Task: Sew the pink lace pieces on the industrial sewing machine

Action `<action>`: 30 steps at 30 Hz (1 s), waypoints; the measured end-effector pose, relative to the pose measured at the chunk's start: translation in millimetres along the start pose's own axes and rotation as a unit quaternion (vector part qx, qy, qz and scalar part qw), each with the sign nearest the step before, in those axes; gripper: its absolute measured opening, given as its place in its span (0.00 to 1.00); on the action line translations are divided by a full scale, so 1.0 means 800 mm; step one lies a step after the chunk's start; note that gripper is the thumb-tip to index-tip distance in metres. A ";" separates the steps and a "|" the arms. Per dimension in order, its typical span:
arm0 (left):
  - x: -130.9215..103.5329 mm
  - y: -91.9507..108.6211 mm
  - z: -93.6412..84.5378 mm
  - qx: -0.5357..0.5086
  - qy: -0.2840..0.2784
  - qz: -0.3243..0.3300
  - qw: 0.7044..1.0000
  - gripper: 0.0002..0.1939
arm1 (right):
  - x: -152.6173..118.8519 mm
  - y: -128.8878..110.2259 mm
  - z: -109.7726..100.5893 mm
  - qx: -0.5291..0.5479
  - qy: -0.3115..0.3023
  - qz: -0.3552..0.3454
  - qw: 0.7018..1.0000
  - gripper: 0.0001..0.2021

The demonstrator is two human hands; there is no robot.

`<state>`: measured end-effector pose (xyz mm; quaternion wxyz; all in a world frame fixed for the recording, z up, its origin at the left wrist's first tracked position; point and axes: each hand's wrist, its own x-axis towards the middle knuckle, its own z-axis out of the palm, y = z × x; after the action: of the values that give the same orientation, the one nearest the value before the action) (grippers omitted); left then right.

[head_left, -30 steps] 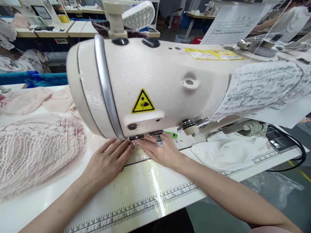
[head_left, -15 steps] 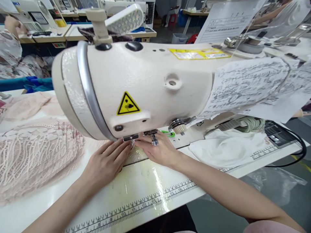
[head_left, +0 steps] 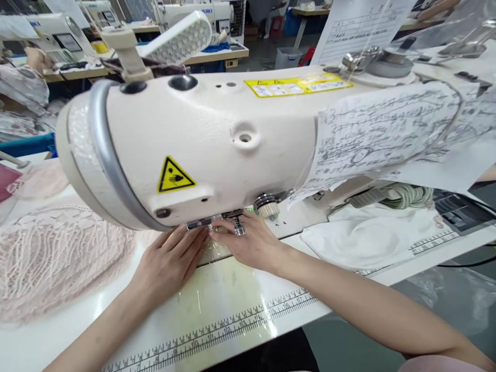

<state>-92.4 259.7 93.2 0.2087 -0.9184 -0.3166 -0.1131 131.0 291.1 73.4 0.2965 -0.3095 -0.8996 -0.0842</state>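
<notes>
Under the head of a white sewing machine [head_left: 209, 129], both my hands meet close to the presser foot area, which the machine head partly hides. My left hand [head_left: 168, 258] lies with its fingers stretched out and close together, fingertips at a small whitish bit of material. From the right, my right hand [head_left: 253, 243] reaches in, thumb and forefinger drawn together at the same spot. What they pinch is too small and covered to make out. Pale pink fringed lace fabric [head_left: 65, 258] spreads left of my left hand and runs behind it.
A printed ruler [head_left: 217, 338] follows the table's front edge. White cloth [head_left: 349, 237] and a coil of pale green cord [head_left: 411, 196] lie on the right. Handwritten paper [head_left: 387, 134] covers the machine arm. An LED lamp [head_left: 180, 39] stands above. Another person's hand [head_left: 36, 59] shows far left.
The camera view has shifted, so the machine head sits further left and slightly lower. Both hands stay nearly in place by the presser foot, with only slight finger movement.
</notes>
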 end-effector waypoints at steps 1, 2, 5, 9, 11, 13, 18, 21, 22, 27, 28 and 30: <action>0.000 0.001 0.000 0.000 0.001 -0.006 1.000 0.19 | 0.000 -0.001 0.000 0.000 -0.005 0.002 1.000 0.16; -0.001 0.002 0.001 0.000 0.002 -0.012 1.000 0.19 | 0.000 -0.001 -0.001 -0.001 -0.010 0.006 1.000 0.16; -0.002 0.003 0.002 -0.008 0.007 -0.021 1.000 0.19 | 0.002 -0.004 -0.004 -0.002 -0.022 0.014 1.000 0.15; -0.003 0.000 0.002 -0.025 0.014 -0.033 0.999 0.18 | 0.003 -0.009 -0.006 0.008 -0.035 0.026 0.999 0.15; -0.003 -0.001 0.002 -0.029 0.015 -0.036 0.999 0.18 | 0.003 -0.012 -0.008 0.013 -0.049 0.035 0.998 0.15; -0.002 -0.002 0.001 -0.029 0.015 -0.037 0.999 0.18 | 0.003 -0.014 -0.009 0.014 -0.060 0.042 0.997 0.15; -0.001 -0.003 -0.001 -0.031 0.013 -0.045 0.998 0.17 | 0.004 -0.020 -0.009 -0.001 -0.083 0.048 0.995 0.14; -0.002 -0.004 -0.002 -0.039 0.007 -0.050 0.998 0.17 | 0.005 -0.022 -0.007 -0.018 -0.089 0.046 0.995 0.14; -0.002 -0.005 -0.002 -0.041 0.004 -0.052 0.998 0.17 | 0.005 -0.022 -0.006 -0.024 -0.088 0.045 0.995 0.14; -0.004 -0.005 0.001 -0.040 -0.009 -0.059 0.997 0.18 | 0.005 -0.022 -0.005 -0.055 -0.081 0.032 0.995 0.14; -0.005 -0.005 0.002 -0.038 -0.010 -0.061 0.997 0.19 | 0.006 -0.022 -0.005 -0.060 -0.084 0.031 0.994 0.14; -0.006 -0.005 0.003 -0.035 -0.013 -0.066 0.997 0.19 | 0.006 -0.022 -0.006 -0.068 -0.092 0.034 0.993 0.15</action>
<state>-98.3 260.9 91.0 0.1644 -0.9036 -0.3751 -0.1252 119.0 277.9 80.7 0.1933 -0.3658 -0.9042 -0.1057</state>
